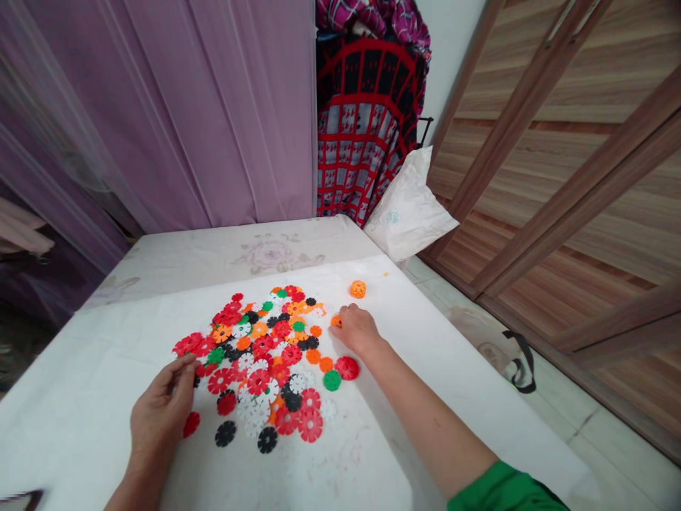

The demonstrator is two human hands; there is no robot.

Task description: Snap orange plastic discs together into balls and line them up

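Observation:
A spread pile of plastic snowflake discs (259,381) in red, orange, black, white and green lies on the white-covered table. My right hand (357,328) is at the pile's right side, its fingers pinched on an orange snowflake disc (337,321). Just beyond it stands a small stack of orange discs (358,289), apart from the pile. My left hand (162,404) is at the pile's left edge, fingers curled, thumb and forefinger tips close together beside red discs (190,345). What these fingertips hold, if anything, is hidden. A red disc (191,424) lies right of that wrist.
The table (452,433) has a floral cover showing at its far end. A white bag (407,209) stands at the far right corner. Purple curtains (239,106) hang behind, and a wooden wardrobe (532,177) is at right. A clear bag (494,348) lies on the floor.

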